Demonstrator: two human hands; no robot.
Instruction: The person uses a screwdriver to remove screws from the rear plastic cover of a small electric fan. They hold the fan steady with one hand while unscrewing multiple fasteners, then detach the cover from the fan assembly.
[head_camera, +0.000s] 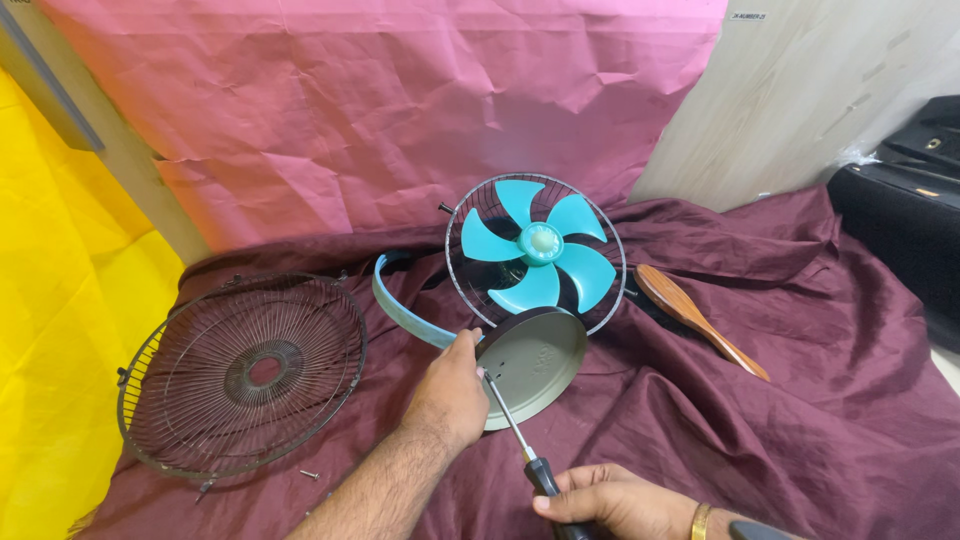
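Note:
A small table fan lies tipped on a maroon cloth (760, 400), its turquoise blades (538, 258) facing me inside the rear wire guard (612, 245). The round grey underside of its base (535, 362) faces up. My left hand (452, 388) grips the base's left rim. My right hand (610, 500) holds a screwdriver (518, 430) by its black handle, the tip touching the base edge beside my left thumb.
The detached front wire guard (243, 372) lies flat at left, with a loose screw (310, 475) by its near edge. A turquoise rim band (405, 312) curves behind my left hand. A wooden brush (695, 318) lies right of the fan. A black case (900, 215) stands far right.

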